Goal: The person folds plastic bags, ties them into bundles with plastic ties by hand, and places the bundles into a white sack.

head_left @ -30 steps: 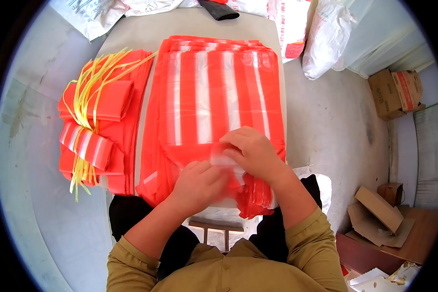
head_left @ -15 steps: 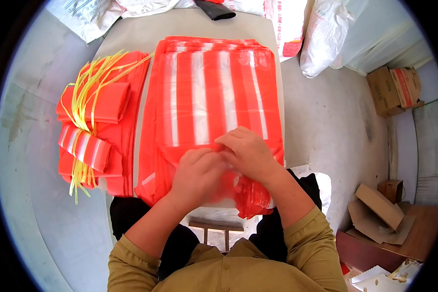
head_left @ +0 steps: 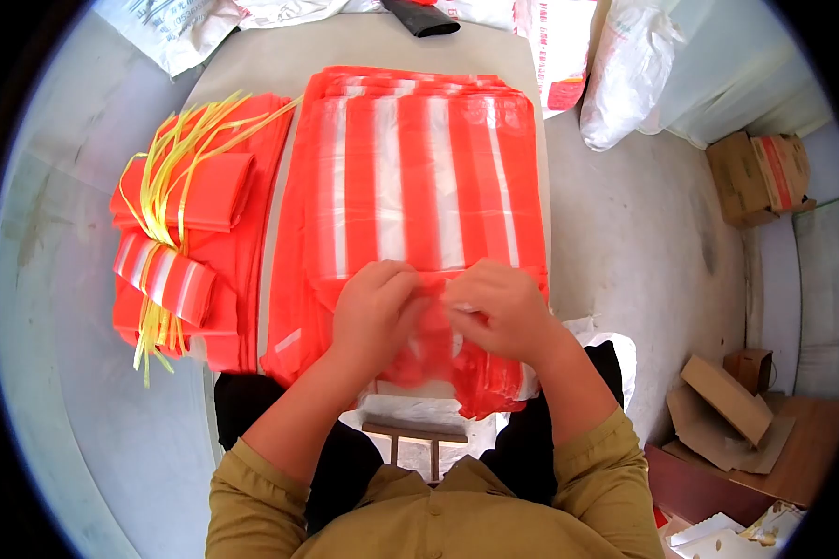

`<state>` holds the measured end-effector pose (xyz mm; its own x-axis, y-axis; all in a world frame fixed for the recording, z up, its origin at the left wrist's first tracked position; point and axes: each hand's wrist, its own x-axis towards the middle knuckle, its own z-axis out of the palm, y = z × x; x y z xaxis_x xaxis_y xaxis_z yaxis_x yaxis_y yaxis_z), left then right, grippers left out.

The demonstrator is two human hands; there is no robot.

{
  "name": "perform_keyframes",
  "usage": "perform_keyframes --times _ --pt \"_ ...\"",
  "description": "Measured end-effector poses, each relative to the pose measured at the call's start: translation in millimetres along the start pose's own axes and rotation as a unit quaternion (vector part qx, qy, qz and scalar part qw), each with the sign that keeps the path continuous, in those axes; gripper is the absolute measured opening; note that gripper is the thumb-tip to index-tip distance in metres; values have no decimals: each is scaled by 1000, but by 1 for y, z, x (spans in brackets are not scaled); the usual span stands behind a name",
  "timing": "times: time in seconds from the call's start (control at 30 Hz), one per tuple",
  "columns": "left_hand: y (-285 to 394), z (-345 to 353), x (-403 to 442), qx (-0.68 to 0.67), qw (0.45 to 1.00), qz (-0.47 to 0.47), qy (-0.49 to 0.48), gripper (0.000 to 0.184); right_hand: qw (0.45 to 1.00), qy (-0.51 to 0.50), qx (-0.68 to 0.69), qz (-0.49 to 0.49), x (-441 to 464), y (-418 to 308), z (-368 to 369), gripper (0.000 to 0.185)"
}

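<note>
Evidently, the pile of striped plastic bags (head_left: 415,177) lies flat on the table (head_left: 280,51), directly before the person. The left hand (head_left: 375,312) and right hand (head_left: 496,307) sit close together at its near edge, fingers curled; with the blur between them, I cannot tell whether either one pinches the plastic. Each bag looks light, limp and probably slippery, likely to crease or tear, so a gentle fingertip pinch at a loose edge should suit it.
</note>
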<state>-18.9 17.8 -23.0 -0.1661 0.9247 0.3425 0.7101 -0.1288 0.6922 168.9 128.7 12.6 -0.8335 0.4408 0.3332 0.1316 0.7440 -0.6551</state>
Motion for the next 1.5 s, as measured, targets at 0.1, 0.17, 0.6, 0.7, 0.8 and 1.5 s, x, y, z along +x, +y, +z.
perform_keyframes --times 0.1,0.17,0.6,0.7,0.8,1.5 --pt "9 -1 1 9 997 -77 -13 24 996 -57 -47 -49 -4 1 8 18" --pt "7 0 0 28 996 -76 -21 26 994 -58 -69 -64 -4 3 9 25" --pt "7 -23 -2 122 985 80 -92 54 989 -70 -120 -47 -5 12 -1 32" --pt "2 -24 -1 149 982 100 -62 42 994 -66 -87 -9 -4 15 -3 31" --pt "-5 -24 -3 151 981 106 -59 42 993 -80 -92 6 -2 15 -5 38" --pt "-11 -70 -16 41 980 -195 -25 24 937 -160 -8 310 35 11 -28 27"
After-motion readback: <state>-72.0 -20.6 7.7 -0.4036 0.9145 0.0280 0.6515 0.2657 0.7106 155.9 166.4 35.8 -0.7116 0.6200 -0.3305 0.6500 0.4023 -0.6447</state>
